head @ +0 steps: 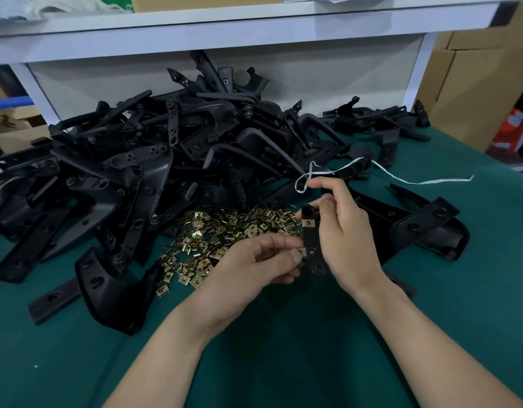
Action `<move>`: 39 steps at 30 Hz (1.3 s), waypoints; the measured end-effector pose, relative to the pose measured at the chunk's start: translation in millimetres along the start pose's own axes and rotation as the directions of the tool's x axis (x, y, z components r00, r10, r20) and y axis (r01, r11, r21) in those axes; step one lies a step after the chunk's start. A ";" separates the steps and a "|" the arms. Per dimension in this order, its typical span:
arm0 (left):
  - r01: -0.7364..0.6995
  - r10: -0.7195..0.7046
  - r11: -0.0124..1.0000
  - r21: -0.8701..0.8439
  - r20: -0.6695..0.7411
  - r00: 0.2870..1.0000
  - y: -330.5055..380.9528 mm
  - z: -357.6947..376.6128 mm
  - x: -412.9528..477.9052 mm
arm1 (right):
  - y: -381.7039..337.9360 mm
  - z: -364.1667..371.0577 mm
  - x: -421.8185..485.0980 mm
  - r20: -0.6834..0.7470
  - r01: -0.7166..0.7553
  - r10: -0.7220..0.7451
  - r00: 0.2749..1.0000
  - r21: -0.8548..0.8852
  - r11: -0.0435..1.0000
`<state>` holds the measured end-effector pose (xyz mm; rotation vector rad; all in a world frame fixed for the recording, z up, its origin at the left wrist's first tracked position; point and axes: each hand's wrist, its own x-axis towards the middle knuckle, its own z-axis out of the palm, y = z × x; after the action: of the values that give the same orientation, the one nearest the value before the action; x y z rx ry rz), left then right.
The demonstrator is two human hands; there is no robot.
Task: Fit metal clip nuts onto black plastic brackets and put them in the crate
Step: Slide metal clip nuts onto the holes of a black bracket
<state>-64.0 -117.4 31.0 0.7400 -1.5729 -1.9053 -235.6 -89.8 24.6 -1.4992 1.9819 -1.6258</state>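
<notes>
1. Step in hand: fitting; the right grip [342, 231], a bare hand, is closed round a long black plastic bracket with moulded holes [309, 238], held roughly upright above the middle of the bench [283, 343].
2. One square brass-coloured metal clip nut [308, 223] sits clipped on the bracket's upper part, just beside the right thumb.
3. The left grip [254, 260], also a bare hand, pinches a second clip nut [303, 252] between thumb and fingertips; this nut touches the bracket's left edge lower down, and whether it is fully seated cannot be told.
4. Relation to the grips: the bracket stands between the two hands; the right hand covers its right side, the left meets it from the other side.
5. Next move, by judgement: press the pinched nut sideways until its hole lines up with the bracket's hole; the right hand must brace against that push.
6. Supply: a heap of loose clip nuts [222, 240] lies at the bench middle, just left of the hands; a heap of black brackets [154, 160] runs along the far edge.
7. The crate is not in view; delivery is not yet done.
</notes>
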 end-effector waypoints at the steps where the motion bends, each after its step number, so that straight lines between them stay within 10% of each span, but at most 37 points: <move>1: 0.001 -0.001 1.000 -0.008 0.004 1.000 -0.3 -0.2 0.3 | -0.2 -0.1 0.1 -0.001 0.000 0.000 1.000 0.000 1.000; 39: 0.189 -0.109 0.920 -0.344 0.240 0.965 -13.1 -9.1 8.1 | -3.2 0.8 -2.2 0.013 0.037 -0.037 0.999 -0.006 0.999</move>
<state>-64.1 -127.2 16.1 0.5151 -1.2498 -2.3740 -232.3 -88.3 25.9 -1.5532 1.9662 -1.6212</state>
